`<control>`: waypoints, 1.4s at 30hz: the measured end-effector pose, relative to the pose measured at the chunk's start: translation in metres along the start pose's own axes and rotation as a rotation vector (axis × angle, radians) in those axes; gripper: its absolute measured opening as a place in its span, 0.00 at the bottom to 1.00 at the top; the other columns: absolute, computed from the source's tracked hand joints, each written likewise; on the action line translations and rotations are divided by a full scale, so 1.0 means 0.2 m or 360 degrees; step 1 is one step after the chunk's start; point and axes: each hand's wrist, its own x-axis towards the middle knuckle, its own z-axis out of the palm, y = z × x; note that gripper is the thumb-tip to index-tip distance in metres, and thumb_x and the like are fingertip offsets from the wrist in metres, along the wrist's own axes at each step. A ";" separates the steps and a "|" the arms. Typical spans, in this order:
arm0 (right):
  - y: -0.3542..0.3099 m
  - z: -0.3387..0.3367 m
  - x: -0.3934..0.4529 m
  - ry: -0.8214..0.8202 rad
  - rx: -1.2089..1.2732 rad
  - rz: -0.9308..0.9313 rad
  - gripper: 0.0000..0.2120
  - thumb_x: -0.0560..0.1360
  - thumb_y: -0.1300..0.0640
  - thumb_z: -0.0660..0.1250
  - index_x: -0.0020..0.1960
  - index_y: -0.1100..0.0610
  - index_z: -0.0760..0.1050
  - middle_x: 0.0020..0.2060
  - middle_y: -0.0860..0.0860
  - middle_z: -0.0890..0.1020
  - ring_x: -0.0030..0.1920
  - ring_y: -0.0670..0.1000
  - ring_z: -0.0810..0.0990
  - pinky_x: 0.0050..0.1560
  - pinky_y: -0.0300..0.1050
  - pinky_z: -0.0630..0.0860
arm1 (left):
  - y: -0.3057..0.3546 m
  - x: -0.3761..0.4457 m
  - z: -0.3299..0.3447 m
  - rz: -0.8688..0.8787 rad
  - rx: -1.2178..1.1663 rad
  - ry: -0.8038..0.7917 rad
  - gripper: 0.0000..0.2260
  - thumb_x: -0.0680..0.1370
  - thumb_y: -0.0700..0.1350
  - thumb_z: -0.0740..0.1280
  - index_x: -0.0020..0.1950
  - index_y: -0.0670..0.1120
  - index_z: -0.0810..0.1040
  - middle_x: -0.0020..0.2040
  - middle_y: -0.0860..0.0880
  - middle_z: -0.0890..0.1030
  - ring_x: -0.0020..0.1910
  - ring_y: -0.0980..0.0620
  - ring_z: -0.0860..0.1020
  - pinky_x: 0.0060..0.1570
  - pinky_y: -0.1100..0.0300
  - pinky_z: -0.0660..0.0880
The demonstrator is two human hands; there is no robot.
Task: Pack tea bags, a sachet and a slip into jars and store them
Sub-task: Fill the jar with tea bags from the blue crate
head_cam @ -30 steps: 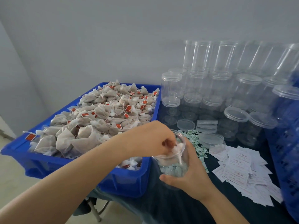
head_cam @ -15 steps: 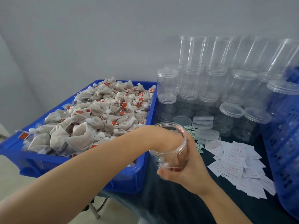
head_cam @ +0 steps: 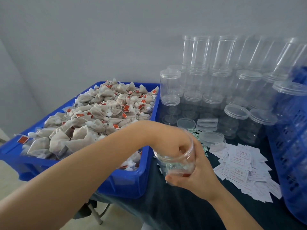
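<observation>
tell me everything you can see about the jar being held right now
The jar is clear plastic, round, lidless, with a ridged neck below its open rim. It is held off the dark table, tilted slightly, at the near right corner of the blue crate. The right hand grips its lower wall from the right; the left hand reaches into its mouth, fingers inside. Pale tea bags with a red tag show through the bottom.

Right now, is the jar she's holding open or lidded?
Open: the jar has no lid, and the left hand reaches into its mouth while the right hand grips it.
</observation>
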 end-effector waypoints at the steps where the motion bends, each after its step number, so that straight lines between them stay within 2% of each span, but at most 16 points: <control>1: 0.00 -0.01 0.00 0.0013 -0.0022 -0.0008 0.49 0.58 0.57 0.82 0.70 0.32 0.62 0.63 0.35 0.74 0.65 0.43 0.75 0.51 0.38 0.81 | -0.01 -0.01 0.00 -0.0008 -0.0003 0.0083 0.07 0.79 0.45 0.64 0.55 0.49 0.80 0.48 0.57 0.80 0.48 0.62 0.77 0.48 0.70 0.72; 4: 0.03 -0.03 -0.02 0.0018 -0.0089 0.0014 0.49 0.58 0.54 0.81 0.72 0.34 0.60 0.64 0.37 0.74 0.67 0.44 0.74 0.56 0.42 0.80 | -0.05 -0.10 -0.03 0.0075 -0.0183 0.0323 0.06 0.79 0.47 0.66 0.53 0.53 0.80 0.44 0.64 0.78 0.45 0.70 0.76 0.45 0.79 0.69; 6: 0.05 -0.04 -0.04 0.0029 -0.0105 0.0051 0.50 0.57 0.53 0.81 0.71 0.32 0.60 0.62 0.36 0.74 0.66 0.41 0.74 0.54 0.38 0.80 | -0.12 -0.19 -0.04 0.0041 -0.0306 0.0516 0.04 0.78 0.48 0.67 0.50 0.56 0.80 0.43 0.64 0.79 0.45 0.70 0.77 0.46 0.78 0.69; 9: 0.07 -0.04 -0.06 0.0034 -0.0065 0.0082 0.50 0.57 0.55 0.82 0.70 0.30 0.61 0.61 0.35 0.74 0.65 0.40 0.74 0.50 0.34 0.79 | -0.25 -0.27 -0.02 -0.0127 -0.0295 0.0699 0.07 0.76 0.48 0.68 0.44 0.61 0.76 0.41 0.65 0.79 0.44 0.69 0.77 0.44 0.78 0.69; 12: 0.08 -0.04 -0.07 0.0021 -0.0025 0.0108 0.50 0.56 0.55 0.82 0.69 0.30 0.62 0.61 0.35 0.74 0.65 0.39 0.75 0.49 0.37 0.81 | -0.37 -0.31 0.02 -0.0369 -0.0211 0.0625 0.06 0.76 0.48 0.69 0.45 0.60 0.76 0.42 0.63 0.79 0.44 0.70 0.76 0.41 0.76 0.71; 14: 0.09 -0.04 -0.07 0.0019 -0.0014 0.0112 0.50 0.56 0.57 0.82 0.69 0.30 0.63 0.62 0.35 0.74 0.64 0.39 0.75 0.48 0.37 0.81 | -0.43 -0.34 0.06 -0.0525 -0.0098 0.0546 0.06 0.76 0.48 0.70 0.50 0.58 0.77 0.45 0.62 0.79 0.45 0.68 0.76 0.41 0.74 0.72; 17: 0.10 -0.04 -0.07 0.0009 -0.0015 0.0097 0.50 0.57 0.59 0.82 0.69 0.30 0.63 0.61 0.36 0.75 0.64 0.39 0.75 0.49 0.34 0.80 | -0.49 -0.36 0.12 -0.0712 -0.0008 0.0379 0.14 0.76 0.50 0.69 0.61 0.56 0.74 0.51 0.61 0.77 0.50 0.64 0.76 0.50 0.67 0.74; 21: 0.11 -0.04 -0.07 -0.0006 -0.0034 0.0115 0.50 0.57 0.59 0.82 0.69 0.31 0.63 0.62 0.36 0.75 0.66 0.40 0.74 0.50 0.35 0.80 | -0.52 -0.43 0.17 -0.0817 0.0019 0.0141 0.16 0.75 0.57 0.68 0.61 0.57 0.73 0.56 0.61 0.75 0.54 0.62 0.73 0.54 0.65 0.73; 25: 0.13 -0.03 -0.08 -0.0018 -0.0080 0.0115 0.51 0.56 0.57 0.82 0.70 0.30 0.62 0.63 0.37 0.75 0.67 0.39 0.72 0.51 0.34 0.79 | -0.53 -0.47 0.17 -0.0890 0.0117 -0.0138 0.23 0.71 0.54 0.72 0.65 0.59 0.72 0.59 0.59 0.72 0.55 0.58 0.72 0.57 0.60 0.73; 30: 0.14 0.00 -0.07 -0.0047 -0.0073 0.0126 0.52 0.57 0.59 0.82 0.71 0.31 0.62 0.63 0.37 0.75 0.67 0.40 0.73 0.51 0.36 0.80 | -0.51 -0.42 0.21 -0.0790 0.0268 -0.0133 0.24 0.71 0.54 0.72 0.66 0.59 0.71 0.56 0.56 0.73 0.54 0.55 0.71 0.56 0.56 0.72; 31: 0.14 0.00 -0.07 -0.0053 -0.0076 0.0132 0.52 0.57 0.59 0.82 0.72 0.32 0.61 0.64 0.37 0.74 0.67 0.40 0.73 0.51 0.37 0.81 | -0.52 -0.40 0.22 -0.0785 0.0288 -0.0114 0.22 0.71 0.53 0.73 0.64 0.58 0.72 0.54 0.56 0.73 0.52 0.55 0.71 0.54 0.57 0.72; 33: 0.14 0.01 -0.08 -0.0057 -0.0094 0.0135 0.52 0.57 0.58 0.83 0.72 0.32 0.61 0.65 0.38 0.74 0.68 0.40 0.72 0.51 0.37 0.81 | -0.53 -0.38 0.23 -0.0766 0.0309 -0.0005 0.12 0.72 0.49 0.72 0.52 0.57 0.73 0.48 0.57 0.73 0.46 0.57 0.71 0.44 0.62 0.71; 34: 0.14 0.00 -0.08 -0.0058 -0.0106 0.0136 0.52 0.57 0.57 0.83 0.72 0.31 0.61 0.66 0.38 0.74 0.68 0.40 0.72 0.51 0.37 0.80 | -0.53 -0.38 0.24 -0.0758 0.0320 0.0050 0.10 0.72 0.47 0.71 0.45 0.58 0.70 0.45 0.57 0.72 0.42 0.59 0.70 0.39 0.64 0.68; 36: 0.13 0.00 -0.08 -0.0061 -0.0115 0.0135 0.52 0.57 0.55 0.83 0.71 0.30 0.60 0.66 0.38 0.73 0.68 0.40 0.72 0.52 0.37 0.80 | -0.54 -0.37 0.24 -0.0744 0.0304 0.0092 0.13 0.73 0.45 0.69 0.39 0.58 0.65 0.41 0.58 0.71 0.38 0.60 0.68 0.35 0.65 0.64; 39: 0.12 -0.01 -0.09 -0.0057 -0.0114 0.0127 0.51 0.57 0.56 0.83 0.70 0.28 0.61 0.64 0.37 0.74 0.67 0.39 0.73 0.53 0.34 0.79 | -0.54 -0.38 0.23 -0.0697 0.0250 0.0150 0.10 0.74 0.46 0.68 0.40 0.56 0.68 0.41 0.57 0.73 0.38 0.60 0.69 0.35 0.65 0.65; 42: 0.12 -0.02 -0.08 -0.0058 -0.0088 0.0123 0.51 0.57 0.58 0.82 0.68 0.27 0.62 0.63 0.35 0.75 0.65 0.38 0.75 0.51 0.32 0.78 | -0.54 -0.40 0.19 -0.0664 0.0155 0.0317 0.05 0.76 0.47 0.68 0.43 0.53 0.72 0.43 0.56 0.75 0.40 0.60 0.71 0.38 0.66 0.67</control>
